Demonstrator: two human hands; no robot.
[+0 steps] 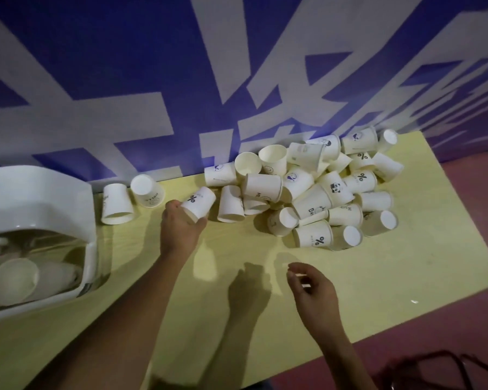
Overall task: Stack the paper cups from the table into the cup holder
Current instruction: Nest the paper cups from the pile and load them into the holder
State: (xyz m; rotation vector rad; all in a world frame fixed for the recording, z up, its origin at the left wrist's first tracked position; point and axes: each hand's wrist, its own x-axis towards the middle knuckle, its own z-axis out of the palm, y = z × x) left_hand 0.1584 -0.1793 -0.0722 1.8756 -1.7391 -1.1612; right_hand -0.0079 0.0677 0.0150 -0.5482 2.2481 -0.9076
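Observation:
My left hand (181,225) grips a white paper cup (199,202) printed with a % sign, lifted a little above the yellow table (237,319). A heap of several white paper cups (321,190) lies on its sides at the table's far right. Two more cups (117,204) lie near the wall, left of my left hand. The white cup holder (40,209) with a clear front stands at the left edge, with stacked cups (14,281) showing inside. My right hand (312,291) hovers over the table's near part, fingers loosely curled, holding nothing.
A blue wall with large white lettering (237,80) runs right behind the table. The table's front and right edges drop to a reddish floor (434,347). Dark cables (440,370) lie on the floor at the bottom right.

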